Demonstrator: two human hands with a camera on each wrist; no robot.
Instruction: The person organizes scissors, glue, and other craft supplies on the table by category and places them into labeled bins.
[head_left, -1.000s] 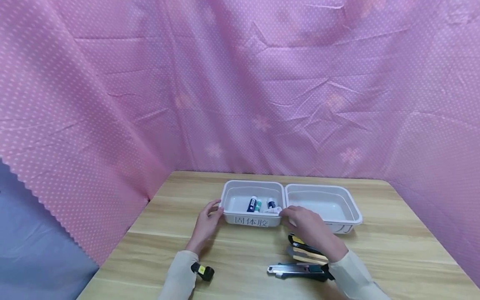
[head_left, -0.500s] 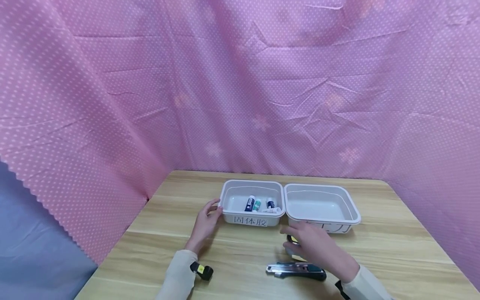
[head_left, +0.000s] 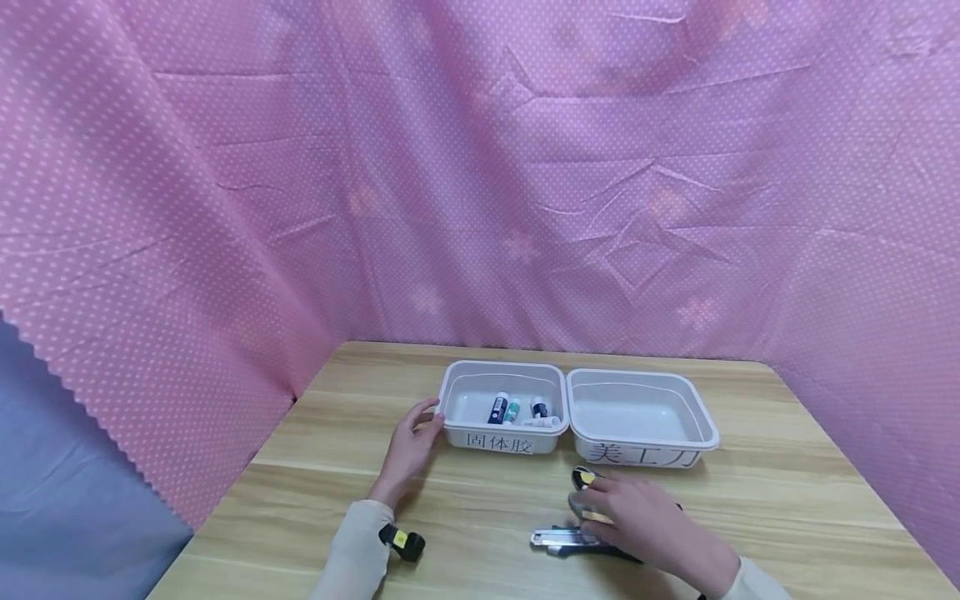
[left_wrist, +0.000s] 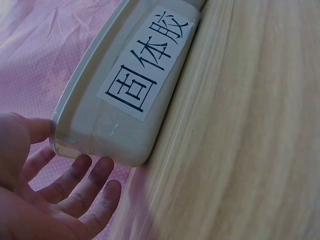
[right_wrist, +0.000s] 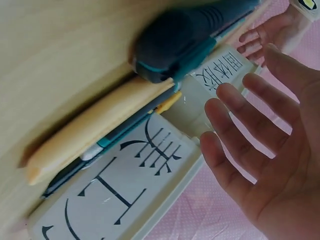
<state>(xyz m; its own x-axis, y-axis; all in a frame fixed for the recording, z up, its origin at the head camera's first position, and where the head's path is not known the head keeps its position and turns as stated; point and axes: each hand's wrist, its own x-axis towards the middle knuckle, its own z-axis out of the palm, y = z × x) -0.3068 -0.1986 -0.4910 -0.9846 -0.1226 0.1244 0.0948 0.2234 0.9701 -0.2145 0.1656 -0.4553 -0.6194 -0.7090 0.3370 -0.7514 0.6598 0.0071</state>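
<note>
In the head view my left hand [head_left: 408, 450] touches the front left corner of a white plastic bin [head_left: 486, 437], thumb at its rim. The left wrist view shows those fingers relaxed and spread beside the bin [left_wrist: 120, 131]. Several glue sticks [head_left: 498, 408] lie in it. My right hand [head_left: 651, 518] is over several utility knives on the table, partly hiding them: a silver-bladed dark one [head_left: 566, 540] and a yellow-and-black one [head_left: 583, 477]. In the right wrist view, this hand [right_wrist: 270, 145] has extended fingers and holds nothing; a dark teal knife [right_wrist: 175, 42] and a yellow one [right_wrist: 100, 120] lie beyond.
A second white bin [head_left: 643, 408], with no contents showing, stands against the right side of the first. Both bear paper labels with handwritten characters. The wooden table [head_left: 315, 500] is backed by a pink dotted cloth [head_left: 480, 208].
My right hand has left the front of the bins, where they meet, and come nearer and to the right, over the knives. The second bin's label has come into view. My left hand stays in place.
</note>
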